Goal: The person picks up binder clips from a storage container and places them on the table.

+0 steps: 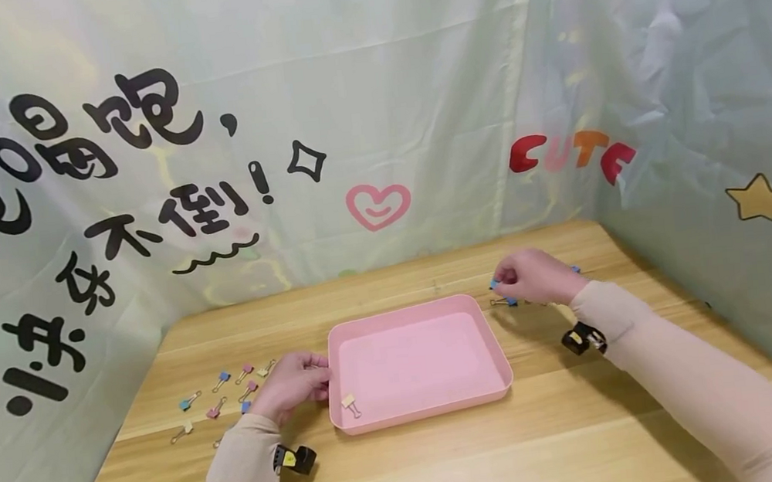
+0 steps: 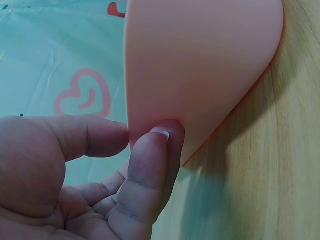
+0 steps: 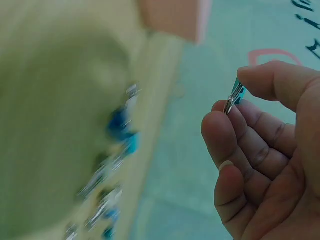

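A pink tray (image 1: 414, 312) lies on the table, with a pale yellow binder clip (image 1: 351, 406) in its near left corner. My left hand (image 1: 295, 385) holds the tray's left wall; in the left wrist view the thumb is at the rim and bent fingers (image 2: 147, 160) lie against the outer side. Beyond the tray's right end, my right hand (image 1: 536, 277) pinches a small blue binder clip (image 3: 239, 92) between thumb and fingertips, raised above the table. Close under that hand are more binder clips, among them a dark blue one (image 1: 510, 301).
Left of the tray, several blue, pink and yellow binder clips lie scattered, including a pink one (image 1: 217, 408) and a blue one (image 1: 221, 380). The wooden table (image 1: 436, 469) meets a printed cloth (image 1: 451, 188) at the back and both sides.
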The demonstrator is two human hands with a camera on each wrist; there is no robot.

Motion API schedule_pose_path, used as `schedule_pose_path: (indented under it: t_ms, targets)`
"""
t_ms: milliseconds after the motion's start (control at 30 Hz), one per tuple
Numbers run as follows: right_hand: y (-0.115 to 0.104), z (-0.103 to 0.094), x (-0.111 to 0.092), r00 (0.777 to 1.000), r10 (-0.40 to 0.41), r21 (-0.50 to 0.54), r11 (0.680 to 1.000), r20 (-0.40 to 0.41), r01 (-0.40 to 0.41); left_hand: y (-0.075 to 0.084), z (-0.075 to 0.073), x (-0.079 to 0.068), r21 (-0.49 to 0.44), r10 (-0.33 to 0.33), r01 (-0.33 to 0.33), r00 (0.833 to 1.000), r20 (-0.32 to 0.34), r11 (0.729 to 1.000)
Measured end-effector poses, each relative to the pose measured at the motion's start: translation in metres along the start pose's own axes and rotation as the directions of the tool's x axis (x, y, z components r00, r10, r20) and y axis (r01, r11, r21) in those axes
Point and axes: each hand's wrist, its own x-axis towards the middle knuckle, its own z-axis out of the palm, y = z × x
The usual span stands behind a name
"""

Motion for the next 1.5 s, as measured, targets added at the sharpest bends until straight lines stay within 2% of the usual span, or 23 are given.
schedule_pose_path:
  t_ms: [367,633,900,1200,1500]
  targets:
    - [0.046,0.004,-0.049,1.000,0.024,-0.119,0.993,0.010,-0.022,0.003,0.001,-0.001,-0.005,-0.003,0.003,1.000,0.007,1.000]
    - [0.066,0.009,-0.071,0.999,0.039,-0.129,0.991,0.026,-0.035,0.003,0.000,-0.001,0.002,-0.002,0.002,1.000,0.014,1.000]
    - [0.068,0.006,-0.078,0.994,0.101,-0.134,0.986,0.036,-0.095,0.001,-0.001,0.000,-0.003,0.000,0.000,1.000,0.010,1.000]
    - [0.066,0.000,-0.079,0.994,0.103,-0.112,0.989,0.032,-0.099,0.001,-0.002,-0.001,-0.007,0.001,-0.001,1.000,0.023,1.000]
    - [0.052,-0.015,-0.065,0.995,0.083,-0.054,0.995,-0.050,-0.086,0.000,-0.001,0.000,-0.006,-0.010,0.010,1.000,0.021,1.000]
